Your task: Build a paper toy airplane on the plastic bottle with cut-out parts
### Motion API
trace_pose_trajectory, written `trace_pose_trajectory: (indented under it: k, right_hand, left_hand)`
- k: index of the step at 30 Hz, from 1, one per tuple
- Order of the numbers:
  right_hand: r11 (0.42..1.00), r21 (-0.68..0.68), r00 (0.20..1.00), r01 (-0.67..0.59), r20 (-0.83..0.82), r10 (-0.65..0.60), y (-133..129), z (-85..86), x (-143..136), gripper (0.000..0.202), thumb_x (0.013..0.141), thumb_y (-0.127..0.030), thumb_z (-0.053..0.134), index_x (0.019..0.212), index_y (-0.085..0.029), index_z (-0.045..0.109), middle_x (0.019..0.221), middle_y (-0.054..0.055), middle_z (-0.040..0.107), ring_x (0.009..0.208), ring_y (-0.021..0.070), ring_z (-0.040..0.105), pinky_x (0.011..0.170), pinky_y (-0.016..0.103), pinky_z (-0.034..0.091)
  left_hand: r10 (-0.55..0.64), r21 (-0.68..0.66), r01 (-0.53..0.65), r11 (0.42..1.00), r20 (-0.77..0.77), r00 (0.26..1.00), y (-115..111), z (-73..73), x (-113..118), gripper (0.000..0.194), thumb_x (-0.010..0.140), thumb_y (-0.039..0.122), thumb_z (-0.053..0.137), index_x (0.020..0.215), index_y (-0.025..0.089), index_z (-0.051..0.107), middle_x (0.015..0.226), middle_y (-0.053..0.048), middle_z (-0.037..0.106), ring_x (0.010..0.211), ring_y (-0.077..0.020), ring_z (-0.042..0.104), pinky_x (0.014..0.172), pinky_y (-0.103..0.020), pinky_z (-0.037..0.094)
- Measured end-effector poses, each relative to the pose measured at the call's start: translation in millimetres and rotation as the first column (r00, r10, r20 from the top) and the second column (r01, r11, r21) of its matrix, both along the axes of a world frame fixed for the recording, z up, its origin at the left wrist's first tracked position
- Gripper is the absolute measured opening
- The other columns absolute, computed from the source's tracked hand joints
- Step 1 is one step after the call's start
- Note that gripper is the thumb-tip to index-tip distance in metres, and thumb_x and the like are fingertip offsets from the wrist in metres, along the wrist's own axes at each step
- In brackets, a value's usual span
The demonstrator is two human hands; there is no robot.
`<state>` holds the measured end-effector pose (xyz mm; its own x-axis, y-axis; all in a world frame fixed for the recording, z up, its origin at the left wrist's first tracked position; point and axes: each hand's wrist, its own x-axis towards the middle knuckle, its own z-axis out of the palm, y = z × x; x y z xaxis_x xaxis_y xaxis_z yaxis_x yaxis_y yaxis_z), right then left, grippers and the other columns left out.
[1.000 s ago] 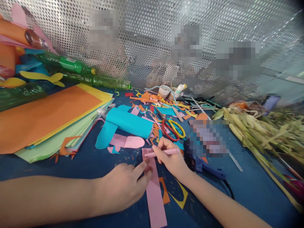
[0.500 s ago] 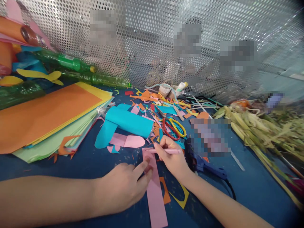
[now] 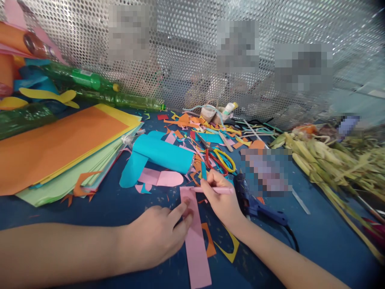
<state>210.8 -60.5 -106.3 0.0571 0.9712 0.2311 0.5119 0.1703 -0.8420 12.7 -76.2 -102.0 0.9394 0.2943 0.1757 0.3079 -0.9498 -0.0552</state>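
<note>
A long pink paper strip (image 3: 197, 245) lies on the dark blue table. My left hand (image 3: 164, 233) presses its fingertips on the strip's upper part, fingers slightly bent and apart. In my right hand (image 3: 221, 196) a pink pen (image 3: 224, 190) is pinched, its tip over the strip's top end. Beyond the strip lie a rounded pink paper piece (image 3: 170, 178) and a bottle wrapped in blue paper (image 3: 165, 152), with a blue flap at its left. Red-handled scissors (image 3: 213, 158) rest behind my right hand, touching yellow handles (image 3: 225, 160).
Stacked coloured paper (image 3: 69, 140) and green bottles (image 3: 90, 80) are at the left. Paper scraps (image 3: 186, 120) spread across the back. A blue glue gun (image 3: 264, 210) with a cable lies right of my right hand, corn husks (image 3: 315, 160) farther right. A perforated metal screen (image 3: 186, 44) stands behind.
My right hand has shifted slightly right with the pen, whose tip has moved right along the strip's top end. My left hand stays in place on the strip.
</note>
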Motion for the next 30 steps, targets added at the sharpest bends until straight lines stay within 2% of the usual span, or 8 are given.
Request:
trace_pose_trajectory:
  k: [4, 9, 21, 27, 30]
  right_hand:
    - [1.0, -0.025, 0.999, 0.003, -0.046, -0.004, -1.4, 1.4, 0.7, 0.031, 0.084, -0.021, 0.046, 0.06, -0.022, 0.026, 0.053, -0.008, 0.024, 0.046, 0.0084, 0.028, 0.043, 0.021, 0.026]
    - [1.0, -0.01, 1.0, 0.015, -0.015, -0.015, -1.6, 2.0, 1.9, 0.031, 0.081, -0.019, 0.046, 0.059, -0.022, 0.025, 0.053, -0.008, 0.023, 0.048, 0.0085, 0.025, 0.044, 0.021, 0.026]
    - [0.999, -0.013, 0.996, 0.044, -0.082, -0.045, -2.0, 1.2, 2.5, 0.028, 0.076, -0.018, 0.049, 0.055, -0.021, 0.03, 0.054, -0.007, 0.026, 0.047, 0.0076, 0.025, 0.04, 0.017, 0.031]
    - [0.999, -0.038, 0.995, 0.031, -0.098, -0.035, -0.8, 3.8, 2.6, 0.028, 0.076, -0.017, 0.047, 0.055, -0.021, 0.029, 0.052, -0.007, 0.026, 0.046, 0.0074, 0.027, 0.04, 0.018, 0.029]
    - [0.997, -0.053, 0.988, 0.061, -0.138, -0.067, 1.3, 6.7, 2.2, 0.03, 0.074, -0.017, 0.048, 0.053, -0.021, 0.027, 0.051, -0.007, 0.025, 0.045, 0.0076, 0.029, 0.041, 0.019, 0.028]
  left_hand:
    - [0.003, 0.003, -0.003, 1.0, 0.002, 1.0, -0.3, -0.9, -0.4, 0.038, 0.089, 0.019, 0.035, 0.12, 0.005, 0.051, 0.118, -0.022, 0.059, 0.066, -0.0227, 0.065, 0.046, -0.035, 0.055]
    - [-0.003, -0.003, 0.003, 1.0, 0.0, 1.0, -0.5, -1.3, -0.4, 0.037, 0.089, 0.019, 0.034, 0.119, 0.006, 0.052, 0.12, -0.022, 0.058, 0.066, -0.023, 0.065, 0.045, -0.036, 0.054]
    - [0.008, -0.015, -0.009, 1.0, -0.033, 0.999, -0.6, -1.6, -0.5, 0.038, 0.089, 0.019, 0.034, 0.12, 0.006, 0.051, 0.119, -0.023, 0.058, 0.068, -0.0236, 0.066, 0.049, -0.036, 0.055]
    - [0.016, -0.035, -0.018, 0.999, -0.063, 0.998, -0.2, -0.4, -0.6, 0.039, 0.091, 0.021, 0.032, 0.123, 0.006, 0.048, 0.124, -0.023, 0.054, 0.068, -0.022, 0.066, 0.051, -0.035, 0.055]
    - [0.021, -0.046, -0.024, 0.999, -0.06, 0.998, 0.4, -1.1, -0.6, 0.04, 0.091, 0.022, 0.032, 0.124, 0.006, 0.047, 0.125, -0.023, 0.053, 0.069, -0.0221, 0.066, 0.052, -0.036, 0.055]
